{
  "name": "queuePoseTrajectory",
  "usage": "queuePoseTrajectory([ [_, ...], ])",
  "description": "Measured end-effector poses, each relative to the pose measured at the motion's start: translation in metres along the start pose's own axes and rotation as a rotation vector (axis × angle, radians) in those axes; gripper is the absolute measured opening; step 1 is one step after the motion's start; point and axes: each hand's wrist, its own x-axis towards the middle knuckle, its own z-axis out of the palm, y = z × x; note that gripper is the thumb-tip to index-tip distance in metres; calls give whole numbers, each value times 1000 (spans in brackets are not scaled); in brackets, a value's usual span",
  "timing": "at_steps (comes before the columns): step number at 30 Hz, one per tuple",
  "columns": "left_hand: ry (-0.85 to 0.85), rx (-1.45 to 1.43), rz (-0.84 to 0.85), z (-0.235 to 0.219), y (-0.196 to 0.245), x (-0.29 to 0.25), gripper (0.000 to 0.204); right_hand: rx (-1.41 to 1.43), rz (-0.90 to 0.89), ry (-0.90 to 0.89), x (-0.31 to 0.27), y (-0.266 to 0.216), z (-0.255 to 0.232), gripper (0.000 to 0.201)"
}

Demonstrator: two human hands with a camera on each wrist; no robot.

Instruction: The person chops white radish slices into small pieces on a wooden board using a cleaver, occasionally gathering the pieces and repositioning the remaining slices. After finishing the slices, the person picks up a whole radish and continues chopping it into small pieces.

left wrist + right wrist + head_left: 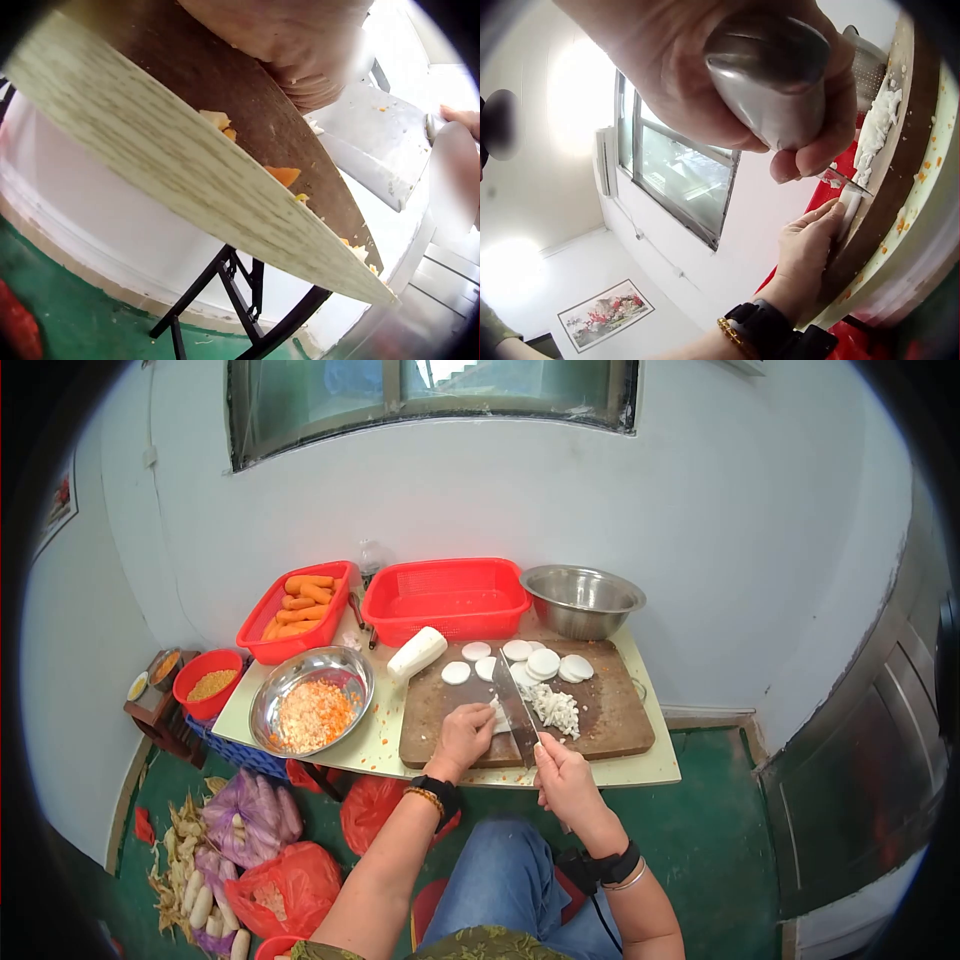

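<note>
My right hand grips the metal handle of a cleaver. The blade stands on edge over the wooden cutting board, right beside the left fingertips. With its fingers curled, my left hand holds a white radish piece down on the board, at the blade's left side. Diced white radish is heaped to the right of the blade. Behind it lie several round radish slices. A thick peeled radish chunk rests at the board's back left corner.
A steel bowl of chopped orange and pale bits stands left of the board. Behind are a red basket of carrots, a red basket and a steel basin. Bagged radishes lie on the floor at left.
</note>
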Motion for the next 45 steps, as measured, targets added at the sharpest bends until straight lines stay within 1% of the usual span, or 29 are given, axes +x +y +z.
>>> queuePoseTrajectory([
  [7,3,-25,-20,-2,6,2,11,9,-39,5,3,-4,-2,40],
  [10,-4,-18,-23,-3,8,2,11,14,-8,-40,5,-2,1,41],
  [13,6,2,-6,-2,5,4,12,-15,-11,-2,4,3,4,41],
  [17,-6,21,24,-3,5,4,12,-34,-10,-40,6,0,1,41],
  [19,-2,10,24,-3,8,5,8,-40,8,-74,9,-4,-1,40],
  [21,-5,9,31,-3,10,5,7,-40,10,-62,12,-6,0,28],
  [25,-21,48,41,-4,8,5,9,-52,30,-84,25,-11,-2,26],
  [29,-40,61,50,-3,5,7,10,-147,-19,-87,42,-6,7,25],
  [32,-58,60,27,-5,8,7,8,-247,-163,-10,43,5,12,25],
  [33,-60,60,17,-5,8,6,7,-284,-170,-10,44,12,12,26],
  [34,-17,36,39,-5,10,6,8,-322,-179,-10,44,15,10,26],
  [35,-21,38,33,-6,11,7,8,-366,-188,-11,46,16,7,26],
  [36,-25,34,21,-6,12,6,8,-259,-109,-40,45,16,3,27],
  [38,-57,39,-3,-6,10,5,12,-47,61,-93,28,-6,-7,28],
  [39,-74,42,-15,-7,9,5,15,-44,71,-73,23,-9,-9,29],
  [41,-29,30,-6,-5,7,4,16,-37,93,-39,16,-12,-9,42],
  [45,69,2,-29,-1,5,1,17,-24,30,-27,13,-12,-9,45],
])
